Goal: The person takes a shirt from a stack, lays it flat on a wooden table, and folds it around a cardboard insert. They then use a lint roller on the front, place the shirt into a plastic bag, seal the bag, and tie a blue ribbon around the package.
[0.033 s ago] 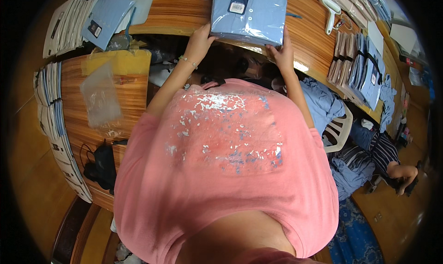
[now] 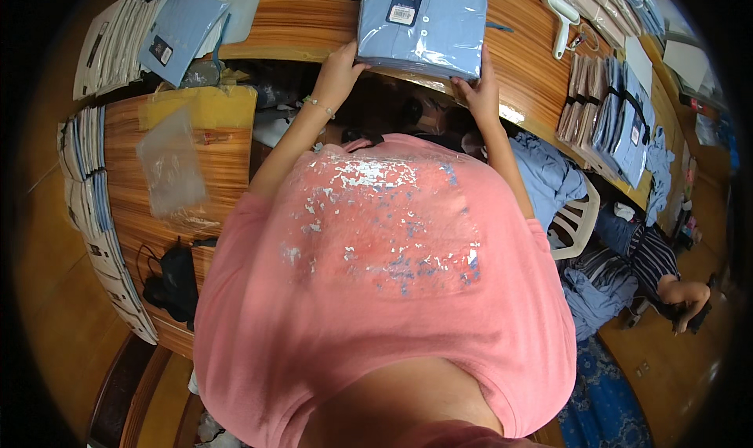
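Note:
A folded light-blue shirt (image 2: pixel 451 29) in a shiny clear plastic bag lies on the wooden table, with a dark tag and buttons facing up. Its near side looks thick, and I cannot tell whether more packed shirts lie beneath it. My left hand (image 2: pixel 341 68) is closed on the near left corner, fingertips partly hidden by the packet. At the near right corner, my right hand (image 2: pixel 481 91) grips the side, thumb at the front edge and fingers along the right side. A beaded bracelet (image 2: pixel 320 105) circles my left wrist.
Stacked packed shirts (image 2: pixel 118 44) stand at the far left, with a blue one (image 2: pixel 184 36) on top. Banded bundles (image 2: pixel 604 107) and a white-handled lint roller (image 2: pixel 560 21) lie on the right. A clear bag (image 2: pixel 172 162) rests on the left table. Another person (image 2: pixel 659 268) sits at right.
The packed shirt has shifted very slightly toward me. Both hands keep their hold at its near corners.

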The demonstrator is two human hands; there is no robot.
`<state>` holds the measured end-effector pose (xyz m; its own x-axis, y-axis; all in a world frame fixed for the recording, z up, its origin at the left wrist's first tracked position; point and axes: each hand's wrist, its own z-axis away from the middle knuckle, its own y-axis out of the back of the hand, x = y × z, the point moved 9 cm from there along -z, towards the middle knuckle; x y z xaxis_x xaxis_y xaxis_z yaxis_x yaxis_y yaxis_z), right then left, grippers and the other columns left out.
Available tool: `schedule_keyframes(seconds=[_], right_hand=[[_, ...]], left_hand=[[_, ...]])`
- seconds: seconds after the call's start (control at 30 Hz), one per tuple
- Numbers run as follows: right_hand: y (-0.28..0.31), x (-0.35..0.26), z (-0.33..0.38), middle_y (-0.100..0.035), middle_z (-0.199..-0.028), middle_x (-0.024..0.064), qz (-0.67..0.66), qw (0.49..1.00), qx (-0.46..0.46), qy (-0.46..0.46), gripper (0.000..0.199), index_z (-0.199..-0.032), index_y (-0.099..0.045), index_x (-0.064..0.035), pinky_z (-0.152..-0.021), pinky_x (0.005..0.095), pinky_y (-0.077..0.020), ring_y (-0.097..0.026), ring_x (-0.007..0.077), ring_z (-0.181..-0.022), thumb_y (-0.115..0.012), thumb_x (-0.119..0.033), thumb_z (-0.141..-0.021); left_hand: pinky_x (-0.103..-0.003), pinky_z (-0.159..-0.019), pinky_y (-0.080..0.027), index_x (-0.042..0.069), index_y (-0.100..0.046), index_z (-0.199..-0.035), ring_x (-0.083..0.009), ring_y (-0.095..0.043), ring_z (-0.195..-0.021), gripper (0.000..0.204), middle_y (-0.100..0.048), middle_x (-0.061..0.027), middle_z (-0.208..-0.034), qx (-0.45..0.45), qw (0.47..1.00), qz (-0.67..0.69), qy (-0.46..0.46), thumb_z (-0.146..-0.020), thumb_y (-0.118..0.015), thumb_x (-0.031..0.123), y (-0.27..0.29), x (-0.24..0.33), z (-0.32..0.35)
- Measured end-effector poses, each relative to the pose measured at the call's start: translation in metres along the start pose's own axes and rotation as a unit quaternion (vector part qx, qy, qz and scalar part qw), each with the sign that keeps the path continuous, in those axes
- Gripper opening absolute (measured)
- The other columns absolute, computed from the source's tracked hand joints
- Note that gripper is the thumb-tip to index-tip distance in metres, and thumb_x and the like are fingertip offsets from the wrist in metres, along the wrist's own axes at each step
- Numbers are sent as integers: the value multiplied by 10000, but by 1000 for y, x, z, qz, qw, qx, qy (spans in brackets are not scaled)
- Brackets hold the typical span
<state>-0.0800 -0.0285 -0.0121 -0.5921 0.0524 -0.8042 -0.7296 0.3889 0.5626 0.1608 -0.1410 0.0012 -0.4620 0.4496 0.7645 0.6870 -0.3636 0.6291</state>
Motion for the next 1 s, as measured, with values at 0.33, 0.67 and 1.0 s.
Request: schedule_keyframes(seconds=[0.33, 0.67, 1.0], right_hand=[[12, -3, 0, -450, -1266, 196, -12, 1000, -1, 19, 876, -1384, -228, -12, -987, 377, -347, -428, 334, -1176, -704, -4, -649], [57, 37, -111, -509, -1172, 174, 294, 949, 24, 110, 284, -1086, -567, -116, -866, 423, -383, -464, 365, -1055, -575, -149, -803], [82, 126, -133, -642, -802, 149, 232, 935, -253, -88, 137, -906, -629, -83, -671, 417, -466, -608, 346, -760, -562, -180, -836]], left_hand=[[-374, -870, -444, 54, -334, -1312, -342, -527, -1069, 660, -514, -210, -1178, -81, 978, 153, 115, -732, -637, -30, -17, -29, 3], [-339, -947, -379, 74, -477, -1224, -287, -555, -1030, 348, -589, -141, -1105, 60, 946, -311, -67, -883, -515, 130, 42, -71, -115], [-343, -617, -428, 47, -591, -814, -269, -570, -667, 304, -605, -108, -724, -96, 971, -189, 113, -858, -562, 346, 111, -138, -100]])
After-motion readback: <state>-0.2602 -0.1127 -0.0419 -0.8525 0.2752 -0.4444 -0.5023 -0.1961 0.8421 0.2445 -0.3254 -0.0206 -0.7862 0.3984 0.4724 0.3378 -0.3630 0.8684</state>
